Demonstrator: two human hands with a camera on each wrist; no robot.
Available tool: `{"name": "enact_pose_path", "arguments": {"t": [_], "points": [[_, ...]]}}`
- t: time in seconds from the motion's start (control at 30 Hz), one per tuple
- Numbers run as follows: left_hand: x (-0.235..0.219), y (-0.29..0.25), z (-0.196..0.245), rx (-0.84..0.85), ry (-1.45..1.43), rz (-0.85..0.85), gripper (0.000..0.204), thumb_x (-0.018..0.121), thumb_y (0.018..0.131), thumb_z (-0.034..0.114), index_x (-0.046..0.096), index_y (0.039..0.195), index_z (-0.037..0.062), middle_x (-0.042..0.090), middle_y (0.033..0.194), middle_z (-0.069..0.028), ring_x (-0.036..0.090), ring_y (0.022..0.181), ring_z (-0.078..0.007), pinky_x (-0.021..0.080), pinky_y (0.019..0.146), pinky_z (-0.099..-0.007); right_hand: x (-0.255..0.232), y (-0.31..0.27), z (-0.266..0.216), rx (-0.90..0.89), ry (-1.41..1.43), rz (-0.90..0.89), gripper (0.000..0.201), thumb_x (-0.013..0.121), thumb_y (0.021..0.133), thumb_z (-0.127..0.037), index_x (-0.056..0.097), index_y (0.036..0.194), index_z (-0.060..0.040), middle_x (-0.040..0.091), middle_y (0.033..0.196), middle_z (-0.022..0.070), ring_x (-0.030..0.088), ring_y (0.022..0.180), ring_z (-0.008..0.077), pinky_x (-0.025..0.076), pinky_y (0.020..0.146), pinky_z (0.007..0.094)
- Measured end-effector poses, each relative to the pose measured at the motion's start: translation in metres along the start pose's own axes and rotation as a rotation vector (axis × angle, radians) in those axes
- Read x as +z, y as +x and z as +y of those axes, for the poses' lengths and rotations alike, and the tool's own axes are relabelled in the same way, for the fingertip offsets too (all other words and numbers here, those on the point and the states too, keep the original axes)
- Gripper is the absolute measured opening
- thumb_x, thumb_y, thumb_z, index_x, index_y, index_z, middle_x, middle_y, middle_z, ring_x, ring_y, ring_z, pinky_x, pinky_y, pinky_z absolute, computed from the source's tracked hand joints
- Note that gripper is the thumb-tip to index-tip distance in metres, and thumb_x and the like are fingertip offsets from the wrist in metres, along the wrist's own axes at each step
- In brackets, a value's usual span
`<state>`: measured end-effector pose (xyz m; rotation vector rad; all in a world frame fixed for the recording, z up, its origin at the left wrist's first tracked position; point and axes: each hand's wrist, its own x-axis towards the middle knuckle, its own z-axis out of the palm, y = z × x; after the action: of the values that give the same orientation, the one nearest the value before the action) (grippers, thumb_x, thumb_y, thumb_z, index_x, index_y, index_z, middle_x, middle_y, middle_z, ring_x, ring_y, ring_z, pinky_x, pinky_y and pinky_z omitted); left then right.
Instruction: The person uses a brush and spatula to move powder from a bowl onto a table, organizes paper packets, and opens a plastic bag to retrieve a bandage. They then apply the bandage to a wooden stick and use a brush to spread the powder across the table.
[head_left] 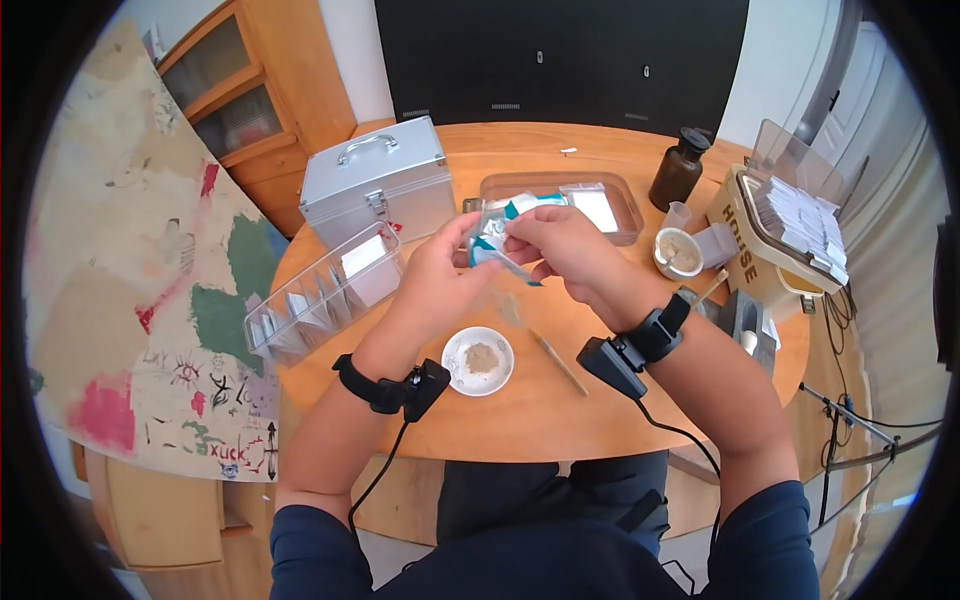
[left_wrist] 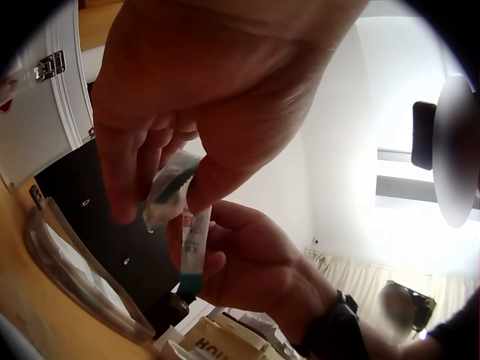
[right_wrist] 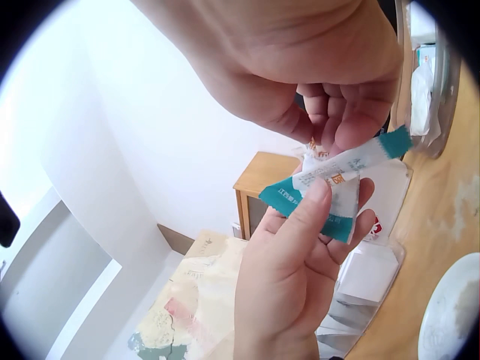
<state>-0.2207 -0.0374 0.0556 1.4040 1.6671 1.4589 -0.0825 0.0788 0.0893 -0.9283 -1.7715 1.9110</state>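
Note:
Over the table, my left hand (head_left: 435,280) holds a small white packet with teal ends (right_wrist: 343,214), its thumb pressed on the front. A narrow strip with a teal tip (right_wrist: 352,159) lies across the packet's top in the right wrist view. My right hand (head_left: 585,250) pinches at the packet's upper end, where crumpled white material (right_wrist: 313,150) shows by the fingertips. What sits inside the packet is mostly hidden. Below the hands stands a white bowl (head_left: 453,365) with tan powder (head_left: 482,357). A thin stick-like tool (head_left: 560,362) lies right of the bowl.
A silver case (head_left: 375,195) and a clear divided box (head_left: 330,290) stand at left. Behind the hands is a clear brownish tray (head_left: 628,200) with white packs. To the right are a brown bottle (head_left: 680,172), a bowl of paste (head_left: 680,250) and a cream bin (head_left: 745,240).

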Motion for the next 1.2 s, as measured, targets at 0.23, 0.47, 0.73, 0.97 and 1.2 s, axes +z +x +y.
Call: {"name": "enact_pose_path", "arguments": {"t": [0.23, 0.47, 0.73, 0.97, 1.2], "points": [[0.0, -0.014, 0.006, -0.126, -0.154, 0.059, 0.043, 0.064, 0.088, 0.004, 0.051, 0.128, -0.0027, 0.063, 0.104, -0.0051, 0.061, 0.088, -0.0093, 0.052, 0.074, -0.023, -0.008, -0.017, 0.024, -0.345, -0.338, -0.09, 0.019, 0.064, 0.084, -0.018, 0.064, 0.088, 0.0008, 0.066, 0.081, 0.0061, 0.064, 0.073, 0.0174, 0.05, 0.06, 0.0305], [0.001, -0.025, 0.008, -0.161, -0.042, 0.001, 0.038, 0.063, 0.089, 0.005, 0.053, 0.125, -0.0022, 0.063, 0.104, -0.005, 0.062, 0.086, -0.0091, 0.052, 0.073, -0.0225, -0.013, -0.039, 0.011, -0.515, -0.718, 0.114, 0.014, 0.069, 0.076, -0.014, 0.067, 0.084, -0.0022, 0.067, 0.085, 0.0133, 0.065, 0.077, 0.028, 0.051, 0.068, 0.0369], [0.007, -0.034, 0.009, -0.098, -0.071, 0.054, 0.034, 0.064, 0.088, 0.008, 0.058, 0.12, -0.0003, 0.066, 0.099, -0.0043, 0.062, 0.083, -0.0087, 0.053, 0.068, -0.0234, -0.015, -0.047, 0.021, -0.475, -0.766, 0.075, 0.014, 0.068, 0.078, -0.016, 0.066, 0.086, -0.0042, 0.065, 0.087, 0.0144, 0.064, 0.081, 0.0296, 0.05, 0.069, 0.0387], [-0.001, -0.036, -0.005, -0.02, 0.025, 0.034, 0.037, 0.064, 0.088, 0.005, 0.057, 0.124, 0.0008, 0.063, 0.106, -0.0017, 0.058, 0.091, -0.0074, 0.05, 0.076, -0.0217, -0.01, -0.045, 0.037, -0.604, -0.7, 0.249, 0.023, 0.065, 0.078, -0.013, 0.063, 0.098, -0.0019, 0.064, 0.094, 0.0177, 0.062, 0.09, 0.0367, 0.049, 0.08, 0.0429], [0.009, -0.049, 0.015, -0.088, -0.087, -0.09, 0.039, 0.059, 0.087, -0.005, 0.055, 0.125, -0.0023, 0.06, 0.114, -0.0063, 0.058, 0.101, -0.0113, 0.048, 0.087, -0.0245, -0.022, -0.064, 0.027, -0.76, -0.695, 0.193, 0.01, 0.065, 0.078, -0.005, 0.064, 0.087, -0.0003, 0.065, 0.087, 0.0155, 0.064, 0.079, 0.0324, 0.051, 0.069, 0.0402]]}}
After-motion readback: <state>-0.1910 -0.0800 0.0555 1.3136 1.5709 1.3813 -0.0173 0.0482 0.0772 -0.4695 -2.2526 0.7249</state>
